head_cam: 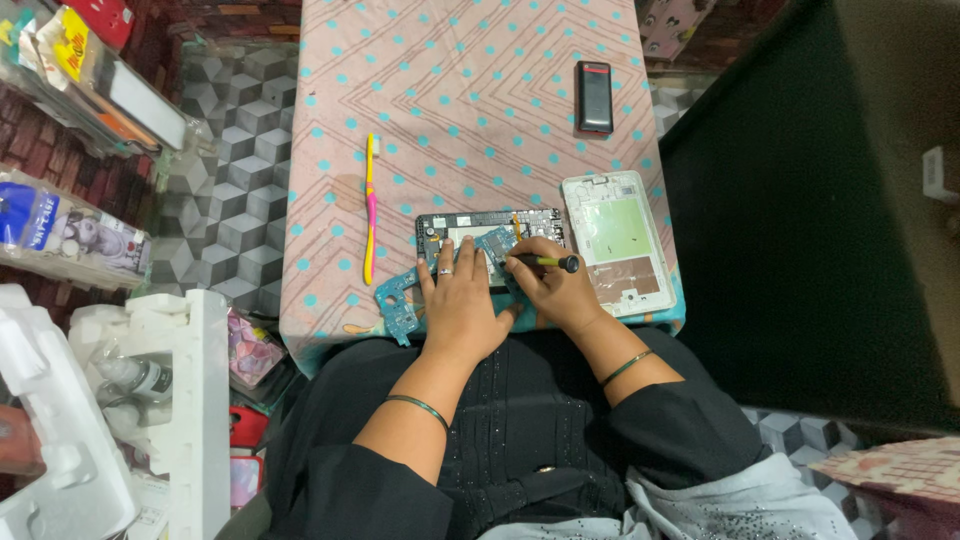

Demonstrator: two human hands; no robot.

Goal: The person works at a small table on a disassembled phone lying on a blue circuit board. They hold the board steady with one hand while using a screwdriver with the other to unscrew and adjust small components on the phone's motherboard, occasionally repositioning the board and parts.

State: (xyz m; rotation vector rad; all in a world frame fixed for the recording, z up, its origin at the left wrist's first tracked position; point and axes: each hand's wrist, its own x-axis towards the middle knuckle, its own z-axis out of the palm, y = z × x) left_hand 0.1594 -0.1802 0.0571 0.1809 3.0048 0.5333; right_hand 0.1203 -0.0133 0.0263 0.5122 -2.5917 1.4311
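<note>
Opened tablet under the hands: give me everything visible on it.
The tablet lies flat near the table's front edge, back cover off: dark rectangular frame, pale interior, an orange strip near its top right. A blue-green circuit board juts out at its lower left. The left hand rests flat on it; the right hand holds a screwdriver, tip pointing into its middle. A white rear shell lies beside it on the right.

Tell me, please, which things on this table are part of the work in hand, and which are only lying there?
In use:
- opened tablet body under both hands
- blue circuit board beside the left hand
- small screwdriver held in the right hand
- white tablet back cover, set aside to the right

Lying about:
- yellow and pink toothbrush
- black phone at the far end
</note>
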